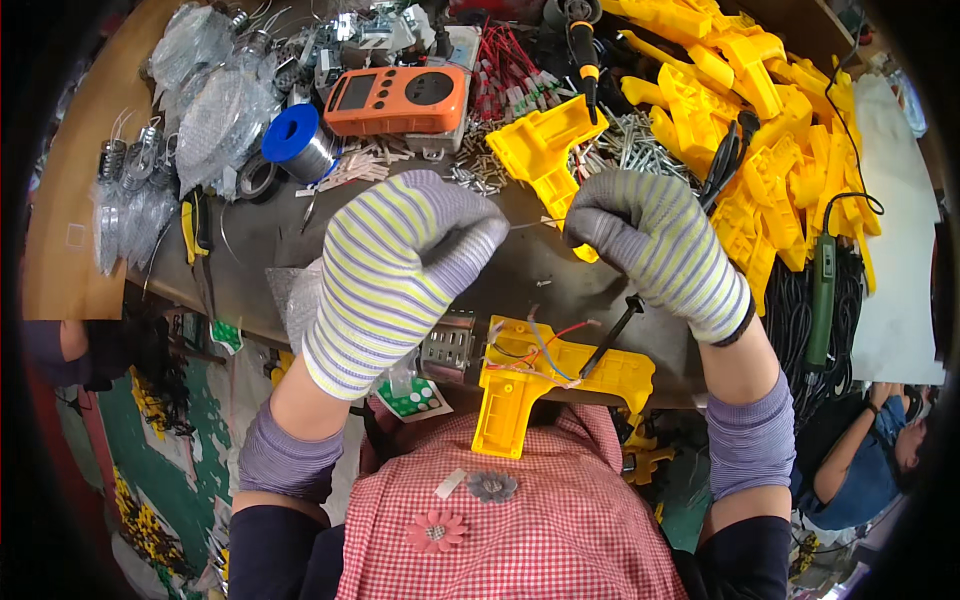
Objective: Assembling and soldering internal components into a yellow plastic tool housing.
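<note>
Both my hands wear striped knit gloves and are raised over the bench, fingers pinched. A thin wire (535,224) stretches between my left hand (405,265) and my right hand (655,245); its ends are hidden in the fingers. Below them, at the bench's near edge, lies a yellow plastic tool housing half (510,405) with red, blue and white wires and a black cord piece (612,338) on it. Beside it, near my left wrist, sits a slotted metal part (447,347). Just beyond my hands rests another yellow housing half (535,150).
Yellow housings (770,130) pile up at the right, near a green pen-shaped tool (822,290) and black cords. An orange multimeter (398,100), solder spool (300,145), yellow-black pliers (197,235), screws (630,150) and a black-yellow handled tool (583,55) lie at the back and left.
</note>
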